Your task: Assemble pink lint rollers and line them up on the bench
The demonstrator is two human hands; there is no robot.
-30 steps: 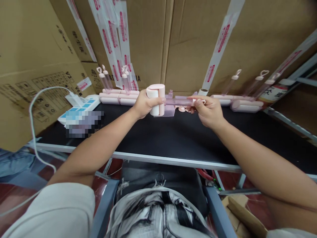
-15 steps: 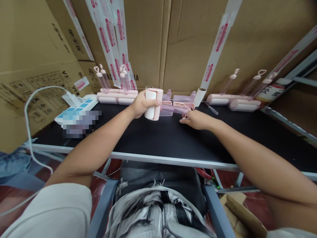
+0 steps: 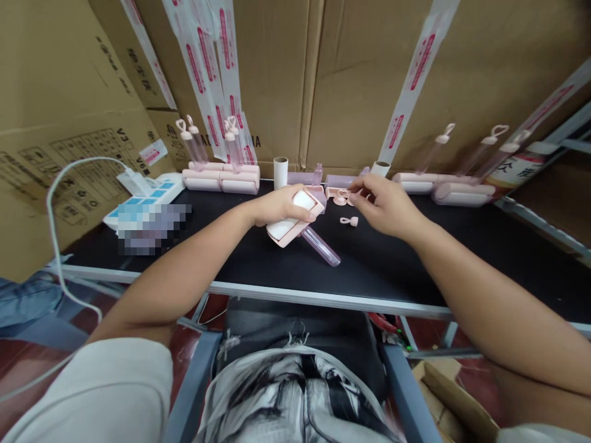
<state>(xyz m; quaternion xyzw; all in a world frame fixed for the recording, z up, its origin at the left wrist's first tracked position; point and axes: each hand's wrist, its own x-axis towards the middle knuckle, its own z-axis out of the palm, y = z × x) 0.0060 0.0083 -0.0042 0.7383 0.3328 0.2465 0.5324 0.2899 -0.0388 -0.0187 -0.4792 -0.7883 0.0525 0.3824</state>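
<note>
My left hand (image 3: 289, 209) is closed around a pink and white lint roller (image 3: 292, 229), holding it tilted just above the black tabletop. Its clear, lilac-tinted handle tube (image 3: 323, 247) slants down to the right, and no cap covers the tube's end. My right hand (image 3: 385, 206) is pinched on a small pink heart-loop cap (image 3: 351, 198), largely hidden by the fingertips. Beside it another heart-loop cap (image 3: 340, 197) stands upright. Nearer to me, one more cap (image 3: 349, 221) lies on its side.
Assembled lint rollers (image 3: 240, 179) stand at the back left, others (image 3: 464, 192) at the back right by a bottle (image 3: 519, 166). White paper rolls (image 3: 280, 173) and lilac plastic parts (image 3: 339, 181) line the back middle. A power strip (image 3: 143, 200) with a cable lies left.
My left hand has turned and lowered the lint roller, so its tube now points toward me. My right hand has left the tube and moved up and right to the heart-loop caps.
</note>
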